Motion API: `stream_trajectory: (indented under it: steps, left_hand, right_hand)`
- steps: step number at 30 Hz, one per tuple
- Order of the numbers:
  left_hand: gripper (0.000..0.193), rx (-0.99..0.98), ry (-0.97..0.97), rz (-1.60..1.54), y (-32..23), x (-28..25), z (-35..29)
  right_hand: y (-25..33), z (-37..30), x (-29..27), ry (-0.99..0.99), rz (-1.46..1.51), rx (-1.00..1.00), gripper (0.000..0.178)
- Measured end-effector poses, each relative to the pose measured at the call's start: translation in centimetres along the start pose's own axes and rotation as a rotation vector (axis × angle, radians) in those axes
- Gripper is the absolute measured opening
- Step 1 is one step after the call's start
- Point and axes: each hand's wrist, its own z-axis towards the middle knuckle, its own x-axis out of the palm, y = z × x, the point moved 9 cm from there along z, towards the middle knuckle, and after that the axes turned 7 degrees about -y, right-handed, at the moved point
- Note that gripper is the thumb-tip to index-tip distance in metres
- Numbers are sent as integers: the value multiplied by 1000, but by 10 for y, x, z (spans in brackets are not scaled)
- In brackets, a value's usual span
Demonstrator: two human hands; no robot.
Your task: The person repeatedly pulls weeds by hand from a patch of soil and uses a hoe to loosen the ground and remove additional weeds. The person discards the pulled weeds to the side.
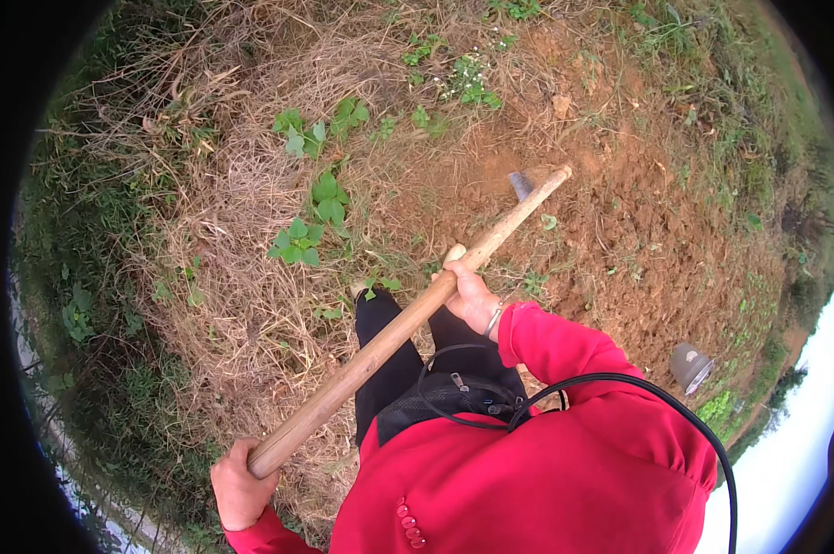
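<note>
A hoe with a long, pale wooden handle (371, 355) slants across my body from lower left to upper right. Its grey metal blade (521, 186) meets the reddish soil near the far end of the handle. My left hand (241, 485) is closed round the near butt end of the handle. Farther up, my right hand (472, 297), with a bracelet at the wrist, wraps the handle about midway, its fingers partly hidden beneath the wood.
Loose, clumpy brown soil (657, 240) spreads to the right, with a grey bucket-like container (691, 367) on it. Dry grass (251, 203) and green leafy plants (329, 197) cover the left and middle. A black cord (638, 377) loops over my red sleeve.
</note>
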Motion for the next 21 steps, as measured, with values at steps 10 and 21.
stream_trajectory:
  steps: [10,21]
  left_hand:
    - [28,197,364,-2,-40,174,61]
    - [26,166,256,231,77,48,33]
  right_hand:
    - [138,0,-114,-253,89,-451,25]
    - [-106,56,-14,-193,110,-69,35]
